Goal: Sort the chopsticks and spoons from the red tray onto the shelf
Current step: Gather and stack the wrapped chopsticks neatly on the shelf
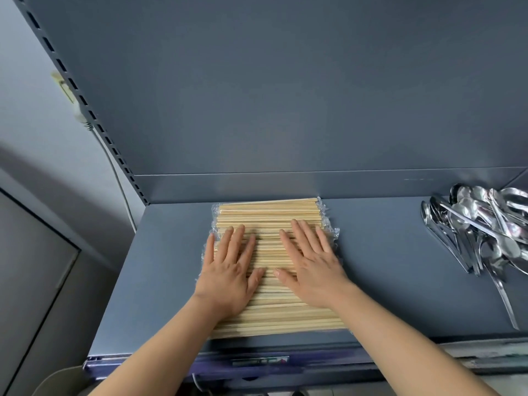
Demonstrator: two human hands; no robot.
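A label strip (260, 360) is seen on the front edge of the grey-blue shelf (385, 267). On its surface the wrapped chopsticks (271, 212) are laid crosswise, and the left hand (228, 270) and right hand (311, 267) are pressed flat on them, fingers spread. Metal spoons (480, 224) are heaped well apart at the right. Behind, a plain back panel (285, 95) is flanked at the left by a slotted upright (85, 110), a white cable (114, 161) and a pale wall (28, 124).

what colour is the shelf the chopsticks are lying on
Dull blue-grey, back panel too. The shelf shows best in the head view, the only view.
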